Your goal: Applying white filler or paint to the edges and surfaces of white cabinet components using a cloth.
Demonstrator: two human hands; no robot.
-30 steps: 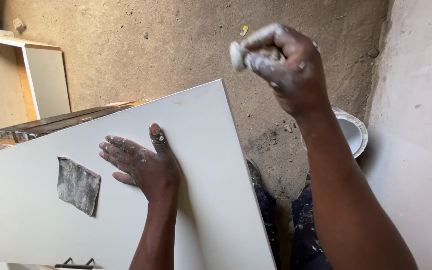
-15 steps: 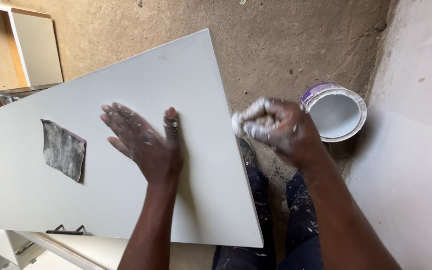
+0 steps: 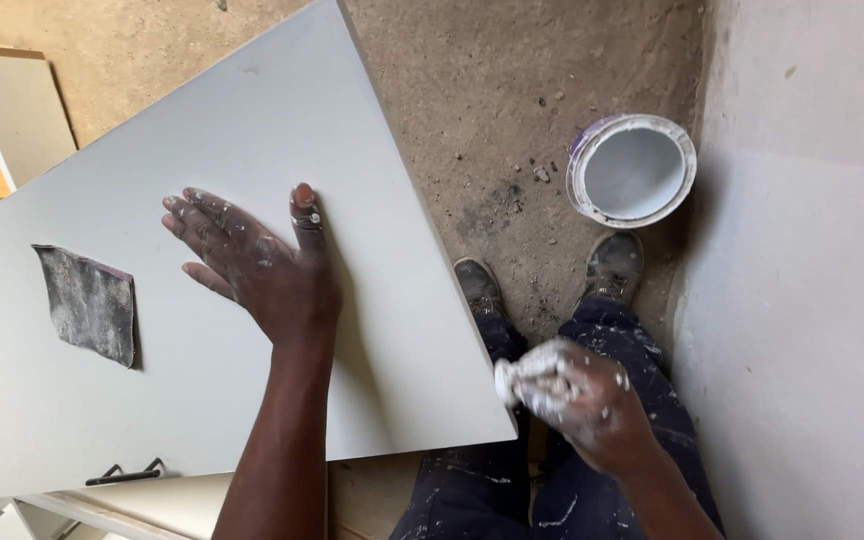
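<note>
One panel (image 3: pixel 252 150), one sandpaper sheet (image 3: pixel 87 303), one paint tub (image 3: pixel 632 170)

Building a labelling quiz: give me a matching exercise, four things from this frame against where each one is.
Things:
1. left hand
2. right hand
3. sandpaper sheet
4. paint bucket

Places:
a. on the dirt floor by the wall, ahead of the shoes
b. at the panel's near right corner, clutching a white-smeared wad
c. lying on the panel, left of the flat hand
d. spread flat, palm down, on the white panel

Pairs: 1-d, 2-b, 3-c, 4-a
</note>
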